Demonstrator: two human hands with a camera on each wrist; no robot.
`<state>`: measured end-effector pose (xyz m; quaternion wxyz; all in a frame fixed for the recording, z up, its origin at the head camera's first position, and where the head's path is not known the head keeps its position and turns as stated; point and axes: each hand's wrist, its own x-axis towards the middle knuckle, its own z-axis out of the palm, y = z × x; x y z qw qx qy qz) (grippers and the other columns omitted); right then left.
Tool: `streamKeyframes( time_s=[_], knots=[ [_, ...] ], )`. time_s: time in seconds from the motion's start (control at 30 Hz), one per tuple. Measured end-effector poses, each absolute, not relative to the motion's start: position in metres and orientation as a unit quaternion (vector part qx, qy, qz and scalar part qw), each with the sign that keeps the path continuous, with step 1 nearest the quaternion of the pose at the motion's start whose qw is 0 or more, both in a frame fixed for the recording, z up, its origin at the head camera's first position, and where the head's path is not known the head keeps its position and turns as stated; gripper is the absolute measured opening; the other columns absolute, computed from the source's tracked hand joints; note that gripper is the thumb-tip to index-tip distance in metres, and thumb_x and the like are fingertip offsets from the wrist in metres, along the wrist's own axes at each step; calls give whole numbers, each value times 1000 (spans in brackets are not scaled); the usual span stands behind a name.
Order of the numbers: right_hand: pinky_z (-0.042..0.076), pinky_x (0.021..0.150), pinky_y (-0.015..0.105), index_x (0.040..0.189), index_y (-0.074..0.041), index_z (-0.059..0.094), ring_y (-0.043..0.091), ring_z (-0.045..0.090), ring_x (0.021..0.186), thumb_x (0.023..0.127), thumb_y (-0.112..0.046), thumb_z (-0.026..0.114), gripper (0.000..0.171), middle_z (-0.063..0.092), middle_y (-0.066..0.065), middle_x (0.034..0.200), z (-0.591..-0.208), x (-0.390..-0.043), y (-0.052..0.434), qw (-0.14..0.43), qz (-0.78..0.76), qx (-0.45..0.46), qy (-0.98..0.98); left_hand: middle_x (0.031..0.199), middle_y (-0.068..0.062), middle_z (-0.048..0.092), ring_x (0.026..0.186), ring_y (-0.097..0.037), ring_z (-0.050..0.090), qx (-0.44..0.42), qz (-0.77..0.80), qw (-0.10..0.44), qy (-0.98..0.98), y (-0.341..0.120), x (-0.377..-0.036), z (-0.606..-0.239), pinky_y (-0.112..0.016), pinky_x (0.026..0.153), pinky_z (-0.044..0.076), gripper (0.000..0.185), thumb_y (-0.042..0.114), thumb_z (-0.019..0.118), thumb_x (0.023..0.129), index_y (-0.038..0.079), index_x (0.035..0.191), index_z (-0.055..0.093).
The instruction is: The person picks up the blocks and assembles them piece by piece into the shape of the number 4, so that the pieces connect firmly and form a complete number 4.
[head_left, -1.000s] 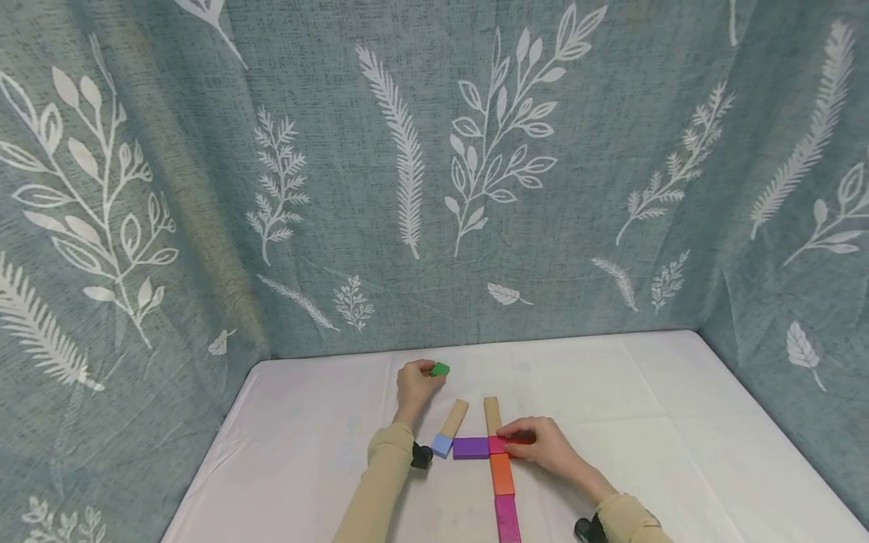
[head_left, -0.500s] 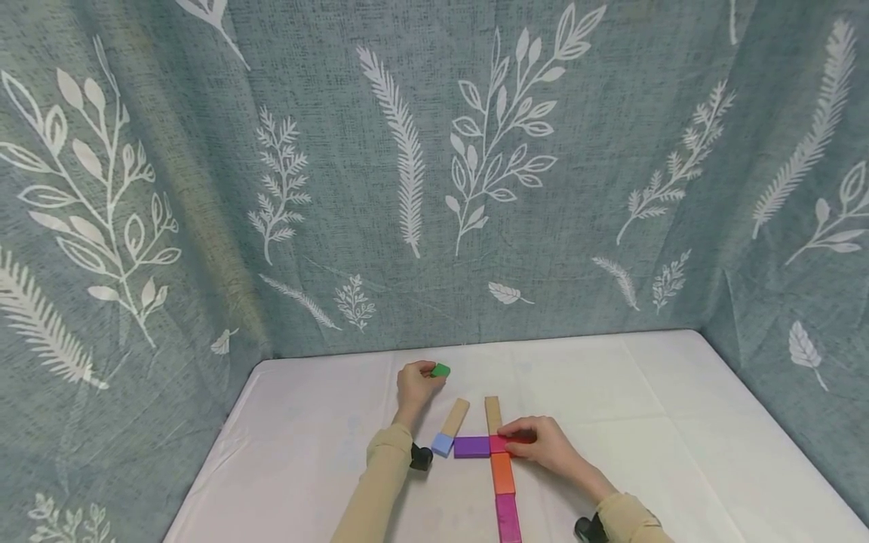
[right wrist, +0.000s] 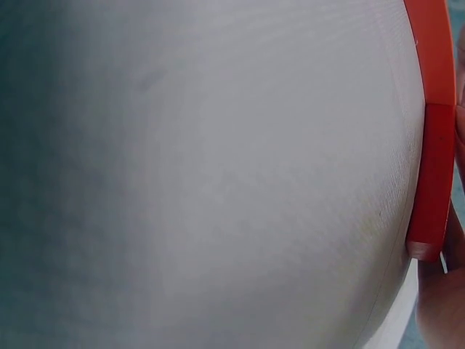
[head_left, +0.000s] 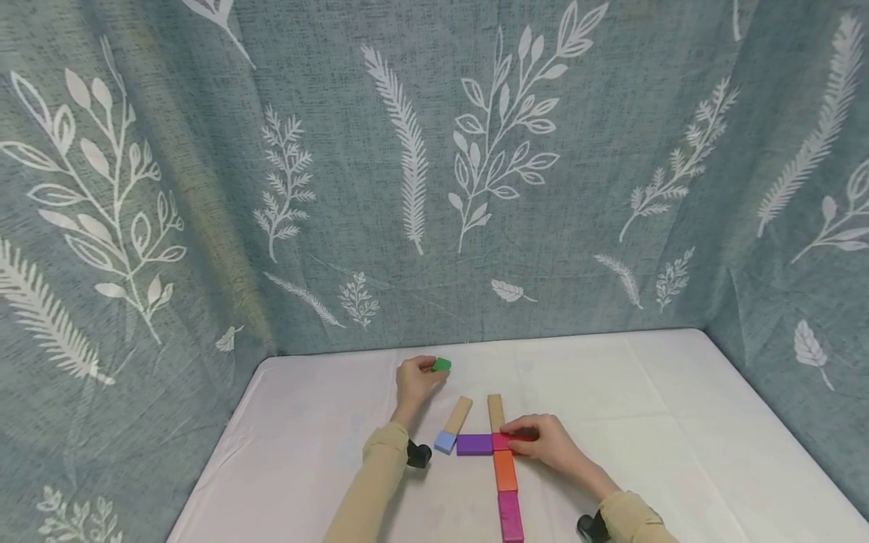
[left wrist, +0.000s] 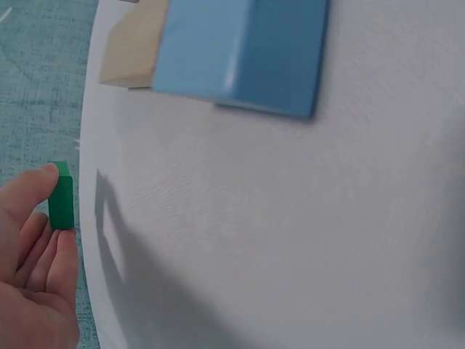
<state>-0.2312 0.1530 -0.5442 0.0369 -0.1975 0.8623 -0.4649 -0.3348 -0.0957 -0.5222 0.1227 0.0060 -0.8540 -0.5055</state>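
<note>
- Left hand [head_left: 414,381] curled, pinching a small green block [head_left: 441,365] between thumb and fingertips, just above the white table [head_left: 652,422] near its far edge.
- Right hand [head_left: 543,445] lying low on the table, fingers bent over a red block [head_left: 504,442]; how tightly, cannot tell.
- Red block flat, butting the purple block [head_left: 474,444] on its left, just beyond the orange block [head_left: 505,470].
- Orange and magenta block [head_left: 511,516] in line, long axes running toward the person.
- Two tan blocks [head_left: 495,412] beyond, one tilted beside a light blue block [head_left: 445,442].
</note>
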Motion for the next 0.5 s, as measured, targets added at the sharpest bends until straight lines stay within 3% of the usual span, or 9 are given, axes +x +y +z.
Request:
streamKeyframes(
  time_s=[0.5],
  knots=[
    [52,80,18,107,-12,72,20,65,98,84,-19,72,24,72,5,105,-545,-233,153,40,-466,-197,861,97,-20,72,87,-28,70,5,-529,134,-838,-106,-336,-508,-33,74,58,31,9,78,75,-3,103,71]
  ],
)
